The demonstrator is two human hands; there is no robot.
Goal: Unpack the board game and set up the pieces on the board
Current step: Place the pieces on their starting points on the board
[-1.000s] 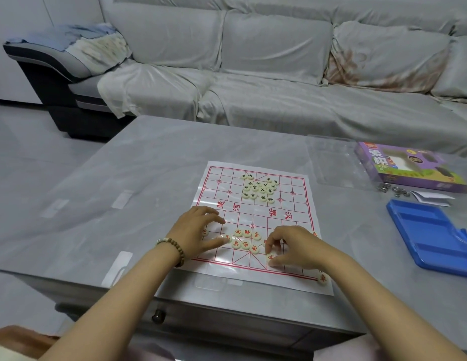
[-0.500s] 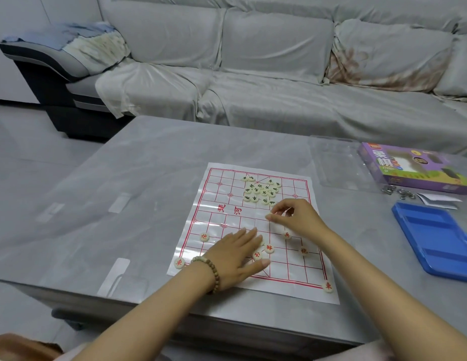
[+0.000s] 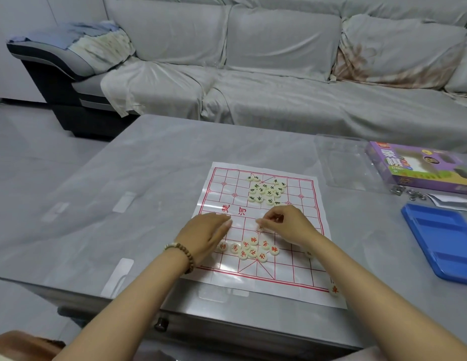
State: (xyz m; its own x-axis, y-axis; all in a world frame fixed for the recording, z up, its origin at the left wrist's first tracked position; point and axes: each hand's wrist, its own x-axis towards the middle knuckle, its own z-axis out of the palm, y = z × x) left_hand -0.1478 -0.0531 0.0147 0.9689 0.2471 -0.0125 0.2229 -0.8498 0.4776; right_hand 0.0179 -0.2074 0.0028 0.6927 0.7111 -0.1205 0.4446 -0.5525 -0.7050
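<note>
Right hand (image 3: 289, 226) fingers pinching piece (image 3: 261, 227) just beyond red pieces (image 3: 253, 250), left hand (image 3: 206, 234) fingers straight, together, on board (image 3: 227, 188)

A home living room: a long sofa (image 3: 279, 74) draped in grey covers fills the top of the frame, with a grey stone-look coffee table (image 3: 122, 191) in front of it on a pale tiled floor (image 3: 31, 142).

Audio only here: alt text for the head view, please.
Over a paper chess board on a grey table, the left hand lies flat and the right hand seems to pinch a pale piece mid-board. Red-marked pieces cluster by the hands, dark-marked pieces at the far side; a blue tray sits to the right.
</note>
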